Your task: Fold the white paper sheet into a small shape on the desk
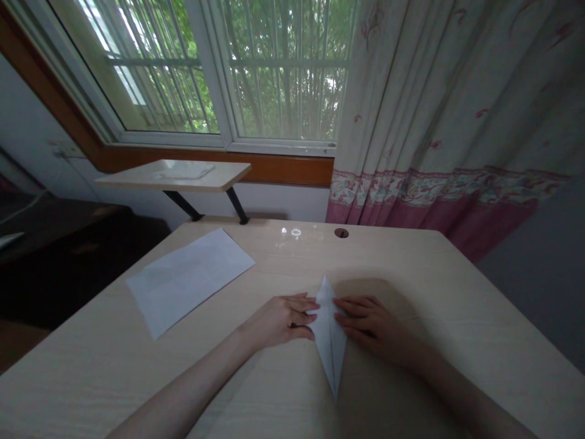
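Observation:
A piece of white paper folded into a long, narrow diamond (329,341) lies on the desk, one point towards the window and the longer point towards me. A crease or seam runs down its middle. My left hand (292,320) rests at its left edge, fingers stretched out and spread, their tips touching the paper. From the other side, my right hand (368,323) lays its extended fingertips on the right edge. Both hands lie low over the desktop, and neither is wrapped round the paper.
To the left lies a flat sheet of white paper (192,280) on the pale wooden desk (256,390). A small raised shelf (228,175) on black legs stands at the back left. A round cable hole (341,233) is near the back edge; a curtain (411,183) hangs behind.

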A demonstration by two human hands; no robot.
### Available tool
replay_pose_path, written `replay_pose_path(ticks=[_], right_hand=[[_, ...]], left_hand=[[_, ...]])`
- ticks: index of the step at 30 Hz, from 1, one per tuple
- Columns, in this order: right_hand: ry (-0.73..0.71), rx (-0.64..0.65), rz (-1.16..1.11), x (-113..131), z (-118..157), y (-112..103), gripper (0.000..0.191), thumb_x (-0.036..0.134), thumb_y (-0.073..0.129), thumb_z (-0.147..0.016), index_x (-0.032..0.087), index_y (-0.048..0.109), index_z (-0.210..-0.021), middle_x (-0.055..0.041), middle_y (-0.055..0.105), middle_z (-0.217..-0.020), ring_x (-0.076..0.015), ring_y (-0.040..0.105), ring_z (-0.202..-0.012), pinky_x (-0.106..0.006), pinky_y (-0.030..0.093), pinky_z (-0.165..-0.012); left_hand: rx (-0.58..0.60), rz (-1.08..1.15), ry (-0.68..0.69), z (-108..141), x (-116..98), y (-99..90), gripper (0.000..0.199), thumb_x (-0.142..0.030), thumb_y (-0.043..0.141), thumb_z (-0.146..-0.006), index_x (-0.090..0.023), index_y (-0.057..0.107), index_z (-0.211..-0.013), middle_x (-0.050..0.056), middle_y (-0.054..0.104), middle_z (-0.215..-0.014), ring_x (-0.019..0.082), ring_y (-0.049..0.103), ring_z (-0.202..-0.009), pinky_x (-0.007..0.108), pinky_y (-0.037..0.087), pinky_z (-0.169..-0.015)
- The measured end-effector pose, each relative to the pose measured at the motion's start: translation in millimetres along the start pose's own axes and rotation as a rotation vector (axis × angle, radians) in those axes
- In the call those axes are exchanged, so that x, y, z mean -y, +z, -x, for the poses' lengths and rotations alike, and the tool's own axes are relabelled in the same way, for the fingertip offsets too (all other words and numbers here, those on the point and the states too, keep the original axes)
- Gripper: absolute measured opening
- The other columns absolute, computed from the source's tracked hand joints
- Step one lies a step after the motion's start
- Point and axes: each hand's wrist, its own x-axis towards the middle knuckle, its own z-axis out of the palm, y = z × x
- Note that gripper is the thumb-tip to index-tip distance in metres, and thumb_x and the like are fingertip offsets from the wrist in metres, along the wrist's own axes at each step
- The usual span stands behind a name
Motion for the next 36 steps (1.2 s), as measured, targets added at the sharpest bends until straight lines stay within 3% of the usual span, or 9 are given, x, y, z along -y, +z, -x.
replay_pose_path(ticks=[7, 14, 18, 22, 25, 30, 36], right_hand=[[-0.024, -0.082, -0.054, -8, 6, 1, 0.028, 0.033, 0.051, -0.098, 0.036, 0.063, -0.123, 0.0003, 0.054, -0.138, -0.0215, 0.049, -0.128, -0.042, 0.043, -0.102], [-0.008, -0.018, -0.079, -12, 6, 1, 0.028, 0.036, 0.048, -0.099, 0.038, 0.061, -0.124, 0.0020, 0.051, -0.140, -0.0222, 0.043, -0.133, -0.045, 0.041, -0.104], [-0.032, -0.039, -0.030, -11, 7, 4, 0.030, 0.035, 0.048, -0.099, 0.038, 0.058, -0.127, 0.0024, 0.051, -0.141, -0.0238, 0.033, -0.139, -0.049, 0.039, -0.105], [-0.069, -0.092, 0.030, -8, 9, 7, 0.033, 0.030, 0.050, -0.098, 0.034, 0.057, -0.130, -0.0007, 0.053, -0.139, -0.0229, 0.041, -0.135, -0.047, 0.039, -0.106], [-0.080, -0.114, 0.074, -4, 10, 7, 0.035, 0.027, 0.051, -0.097, 0.032, 0.057, -0.131, -0.0018, 0.056, -0.136, -0.0218, 0.048, -0.129, -0.046, 0.038, -0.107], [-0.106, -0.102, 0.111, 7, 10, 3, 0.034, 0.022, 0.050, -0.096, 0.027, 0.059, -0.128, -0.0032, 0.055, -0.137, -0.0232, 0.041, -0.135, -0.047, 0.038, -0.107], [-0.120, -0.083, 0.068, 24, 10, -3, 0.027, 0.019, 0.050, -0.094, 0.023, 0.070, -0.111, -0.0049, 0.060, -0.132, -0.0235, 0.043, -0.133, -0.047, 0.037, -0.108]], left_hand=[[0.019, -0.070, -0.028, 3, -4, -5.9, 0.028, -0.043, 0.059, -0.092, -0.027, 0.071, -0.111, 0.003, 0.063, -0.127, 0.021, 0.047, -0.132, 0.039, 0.037, -0.113], [0.033, -0.207, -0.019, 2, -7, -5.8, 0.026, -0.042, 0.056, -0.094, -0.026, 0.072, -0.108, -0.001, 0.065, -0.126, 0.020, 0.050, -0.129, 0.038, 0.038, -0.111], [-0.083, -0.342, -0.011, 6, -8, 8.3, 0.031, -0.045, 0.048, -0.098, -0.028, 0.072, -0.105, -0.002, 0.066, -0.123, 0.019, 0.055, -0.124, 0.038, 0.041, -0.108], [-0.239, -0.476, -0.046, 9, -14, 21.4, 0.038, -0.050, 0.046, -0.097, -0.023, 0.072, -0.105, 0.003, 0.065, -0.125, 0.023, 0.055, -0.122, 0.043, 0.038, -0.108], [-0.230, -0.541, -0.076, 7, -23, 20.9, 0.043, -0.055, 0.049, -0.094, -0.021, 0.071, -0.108, 0.006, 0.061, -0.131, 0.029, 0.051, -0.125, 0.050, 0.037, -0.108], [-0.216, -0.536, -0.190, 5, -29, 16.8, 0.037, -0.052, 0.052, -0.094, -0.027, 0.067, -0.116, 0.005, 0.049, -0.143, 0.032, 0.040, -0.135, 0.054, 0.036, -0.107], [-0.066, -0.443, -0.230, 10, -20, 22.7, 0.081, -0.071, 0.061, -0.076, -0.032, 0.039, -0.144, 0.012, 0.025, -0.156, 0.039, 0.021, -0.143, 0.069, 0.023, -0.107]])
